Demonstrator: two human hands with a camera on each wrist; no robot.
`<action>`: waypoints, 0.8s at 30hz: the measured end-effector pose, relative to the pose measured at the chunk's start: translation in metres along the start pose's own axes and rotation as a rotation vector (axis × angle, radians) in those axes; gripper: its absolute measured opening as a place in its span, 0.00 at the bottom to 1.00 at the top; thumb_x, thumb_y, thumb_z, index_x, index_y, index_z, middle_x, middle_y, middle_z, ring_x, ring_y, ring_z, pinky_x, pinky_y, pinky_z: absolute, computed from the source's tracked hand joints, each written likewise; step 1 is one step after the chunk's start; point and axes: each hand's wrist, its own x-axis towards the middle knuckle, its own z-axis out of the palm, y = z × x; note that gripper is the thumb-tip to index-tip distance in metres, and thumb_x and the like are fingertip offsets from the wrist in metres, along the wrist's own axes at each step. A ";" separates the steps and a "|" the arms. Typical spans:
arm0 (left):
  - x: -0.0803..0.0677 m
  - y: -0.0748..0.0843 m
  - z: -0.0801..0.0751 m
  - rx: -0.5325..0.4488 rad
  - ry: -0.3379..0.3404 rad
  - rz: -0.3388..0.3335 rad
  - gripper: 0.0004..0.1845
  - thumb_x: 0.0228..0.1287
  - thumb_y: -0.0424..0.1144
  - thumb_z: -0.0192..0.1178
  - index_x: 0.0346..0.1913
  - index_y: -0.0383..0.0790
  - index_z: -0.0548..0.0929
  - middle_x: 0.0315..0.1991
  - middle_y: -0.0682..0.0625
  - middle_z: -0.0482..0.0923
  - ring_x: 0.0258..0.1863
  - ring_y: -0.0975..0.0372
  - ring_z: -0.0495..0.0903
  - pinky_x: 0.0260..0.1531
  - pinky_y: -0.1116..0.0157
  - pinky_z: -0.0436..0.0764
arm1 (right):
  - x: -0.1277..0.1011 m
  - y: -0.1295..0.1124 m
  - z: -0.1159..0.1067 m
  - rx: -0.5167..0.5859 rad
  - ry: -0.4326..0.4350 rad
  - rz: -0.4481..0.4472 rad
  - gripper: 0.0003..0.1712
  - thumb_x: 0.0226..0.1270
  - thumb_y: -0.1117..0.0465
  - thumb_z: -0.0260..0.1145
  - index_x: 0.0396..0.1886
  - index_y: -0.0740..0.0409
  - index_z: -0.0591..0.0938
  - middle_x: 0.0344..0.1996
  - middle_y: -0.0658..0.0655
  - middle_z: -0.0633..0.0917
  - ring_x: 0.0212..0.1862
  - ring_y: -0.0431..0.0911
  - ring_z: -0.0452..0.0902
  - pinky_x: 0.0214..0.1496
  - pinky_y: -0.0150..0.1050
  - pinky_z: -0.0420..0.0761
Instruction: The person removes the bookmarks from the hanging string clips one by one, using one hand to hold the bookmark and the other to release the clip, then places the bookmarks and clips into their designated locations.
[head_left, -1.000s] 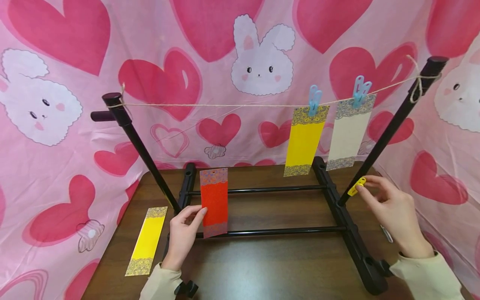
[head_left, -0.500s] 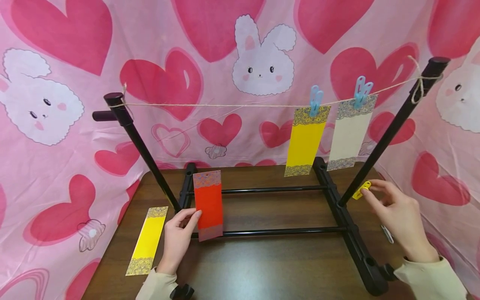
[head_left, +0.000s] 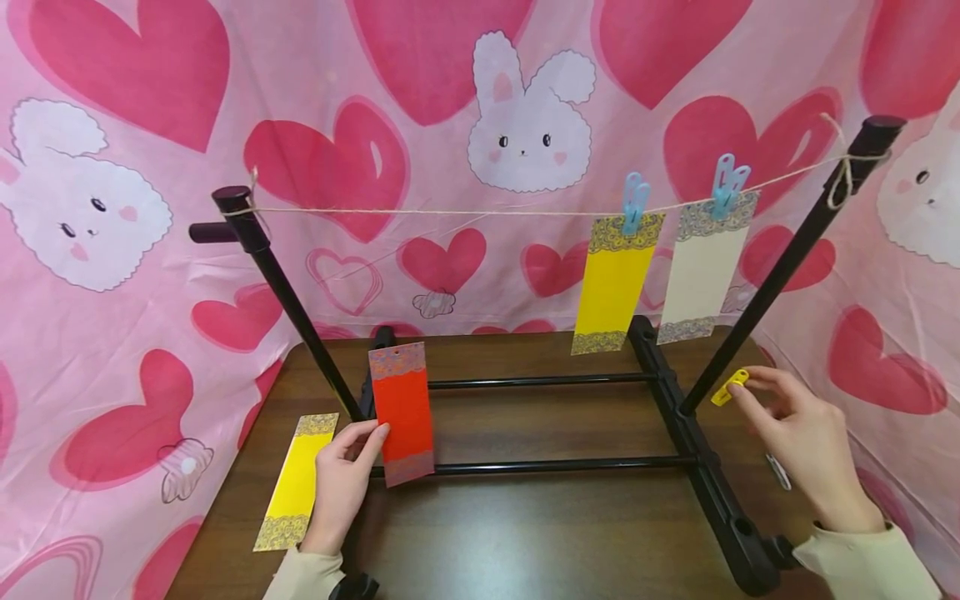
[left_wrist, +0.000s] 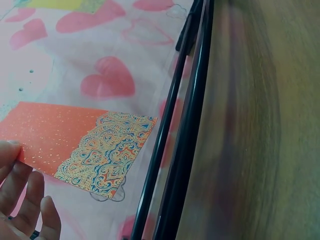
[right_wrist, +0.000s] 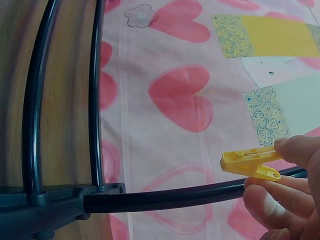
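By its left edge, my left hand (head_left: pixel 343 483) pinches a red paper bookmark (head_left: pixel 405 417) with patterned ends, held up in front of the rack's left side. The left wrist view shows the thumb on the red bookmark (left_wrist: pixel 60 135) and its lace-like border. A small yellow clothespin (head_left: pixel 731 388) is between the thumb and fingers of my right hand (head_left: pixel 806 442), beside the right post. Up close in the right wrist view, the yellow clothespin (right_wrist: pixel 250 162) is gripped at its handle end. A yellow bookmark (head_left: pixel 613 279) and a cream bookmark (head_left: pixel 705 271) hang from the twine (head_left: pixel 450 212).
Blue clothespins (head_left: pixel 635 204) hold the hanging bookmarks. Another yellow bookmark (head_left: pixel 296 475) lies on the wooden table (head_left: pixel 540 533), left of the black rack (head_left: pixel 787 267). Behind my right wrist is a partly hidden pale object (head_left: pixel 778 472). A pink heart-and-rabbit cloth (head_left: pixel 442 75) stands behind.
My left hand has moved left and slightly down with the red bookmark. My right hand has shifted slightly right and down with the yellow clothespin. The hanging bookmarks stay in place.
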 end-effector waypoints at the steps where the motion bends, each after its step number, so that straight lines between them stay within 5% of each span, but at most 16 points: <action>1: 0.000 -0.001 -0.001 -0.002 0.006 0.006 0.07 0.69 0.32 0.69 0.47 0.36 0.91 0.40 0.50 0.88 0.35 0.66 0.84 0.42 0.76 0.83 | 0.000 0.000 0.000 0.000 -0.005 0.003 0.19 0.65 0.64 0.76 0.55 0.61 0.85 0.33 0.27 0.84 0.18 0.25 0.72 0.15 0.29 0.66; 6: 0.000 -0.003 -0.005 -0.001 0.024 -0.002 0.07 0.69 0.32 0.69 0.47 0.36 0.91 0.39 0.51 0.89 0.35 0.66 0.85 0.43 0.76 0.83 | -0.001 0.002 -0.001 -0.012 -0.023 0.030 0.19 0.67 0.62 0.75 0.55 0.62 0.84 0.37 0.66 0.90 0.18 0.26 0.72 0.15 0.29 0.67; 24: -0.002 -0.006 -0.024 0.047 0.102 -0.014 0.07 0.66 0.29 0.70 0.46 0.34 0.91 0.36 0.59 0.88 0.32 0.68 0.83 0.39 0.78 0.81 | -0.007 0.011 -0.003 -0.027 -0.054 0.069 0.20 0.70 0.62 0.73 0.58 0.66 0.82 0.42 0.74 0.87 0.15 0.27 0.73 0.15 0.30 0.68</action>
